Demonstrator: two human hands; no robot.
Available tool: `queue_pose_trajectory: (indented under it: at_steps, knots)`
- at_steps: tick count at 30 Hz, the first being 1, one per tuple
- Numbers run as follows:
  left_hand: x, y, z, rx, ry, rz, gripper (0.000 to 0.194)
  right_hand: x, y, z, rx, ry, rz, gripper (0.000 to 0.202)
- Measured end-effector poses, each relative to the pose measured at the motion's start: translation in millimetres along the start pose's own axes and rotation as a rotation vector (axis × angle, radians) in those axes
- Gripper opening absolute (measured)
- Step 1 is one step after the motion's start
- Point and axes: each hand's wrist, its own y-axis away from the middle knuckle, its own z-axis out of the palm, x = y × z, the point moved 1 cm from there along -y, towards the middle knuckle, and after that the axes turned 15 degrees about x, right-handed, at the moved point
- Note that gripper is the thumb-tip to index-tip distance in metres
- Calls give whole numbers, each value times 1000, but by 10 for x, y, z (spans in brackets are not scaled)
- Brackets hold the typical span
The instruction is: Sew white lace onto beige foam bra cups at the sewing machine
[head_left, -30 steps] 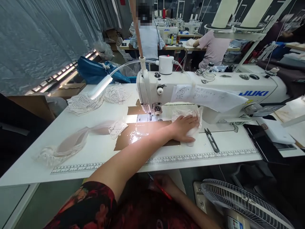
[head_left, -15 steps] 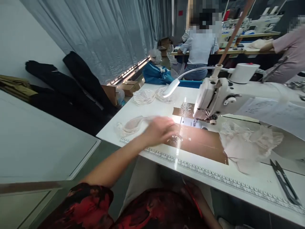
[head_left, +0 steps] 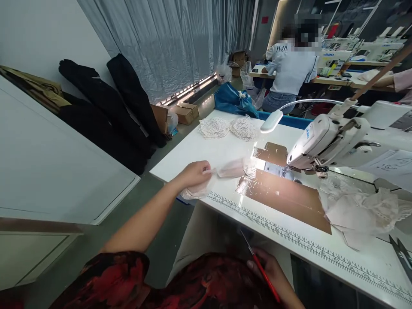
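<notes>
My left hand (head_left: 193, 175) pinches a sheer pale fabric piece with lace (head_left: 233, 168) at the table's left front. Part of the piece stretches right toward the brown plate, while another part hangs below my hand over the table edge. Low in front of my body, under table height, my right hand (head_left: 269, 267) is closed around a red-handled tool with a thin metal tip (head_left: 261, 269); its exact kind is unclear. The sewing machine (head_left: 317, 135) stands right of the fabric, its needle area lit above the brown plate (head_left: 289, 199).
Two lace pieces (head_left: 214, 128) lie at the table's back left. A sheer fabric heap (head_left: 360, 208) sits right of the plate, with black thread snips (head_left: 401, 253) near the right edge. A printed ruler (head_left: 289, 238) runs along the front. A person (head_left: 286, 68) sits beyond the table.
My left hand has moved left from the brown plate and now grips the fabric, which is pulled out to the right. The view has shifted left, and the red-handled tool shows more clearly.
</notes>
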Motion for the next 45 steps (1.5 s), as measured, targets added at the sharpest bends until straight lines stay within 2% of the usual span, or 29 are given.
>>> queue_pose_trajectory:
  at_steps: [3, 7, 10, 14, 19, 23, 28, 34, 45]
  knots:
    - [204, 275, 47, -27, 273, 50, 23, -279, 20, 13, -72, -62, 98, 46]
    - [407, 661, 130, -76, 573, 66, 31, -571, 30, -12, -101, 6, 59, 47]
    - [434, 884, 227, -121, 662, 28, 34, -711, 11, -51, -57, 85, 6, 44]
    - [316, 1065, 363, -157, 756, -31, 34, -843, -49, -46, -73, 133, 0, 43]
    - [113, 1189, 461, -145, 929, -147, 30, -903, -129, 68, -119, 185, 26, 45]
    - [12, 1281, 493, -99, 949, -200, 29, -933, -188, 190, -173, 193, 30, 46]
    - [-60, 1393, 533, -47, 1007, -234, 35, -995, -279, 332, -200, 228, -31, 46]
    - [-127, 1476, 608, -59, 1072, -294, 40, -1067, -384, 453, -153, 377, -163, 42]
    - [-207, 1528, 626, -67, 1171, -335, 36, -1227, -492, 524, -192, 470, -217, 45]
